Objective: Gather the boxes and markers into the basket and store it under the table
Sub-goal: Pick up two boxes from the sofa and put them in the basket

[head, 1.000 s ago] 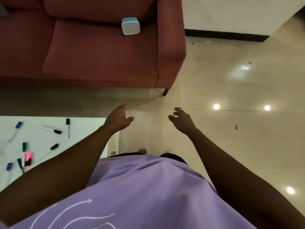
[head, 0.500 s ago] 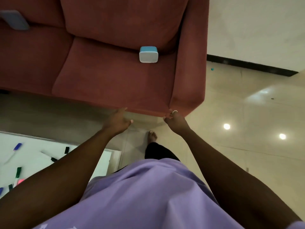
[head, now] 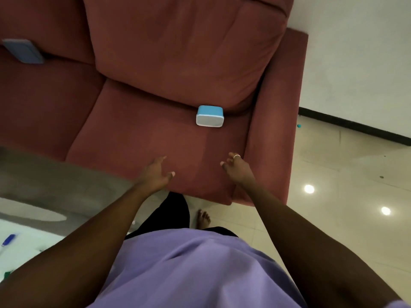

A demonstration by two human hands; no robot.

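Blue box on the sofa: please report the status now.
Left hand open, right hand open, both empty. Blue box untouched on sofa seat. Nothing in the way.

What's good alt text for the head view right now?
Both bare hands, left hand and right hand, reach empty over a red sofa toward a small blue box on its seat. A second bluish box lies far left; a blue marker shows on the white table.
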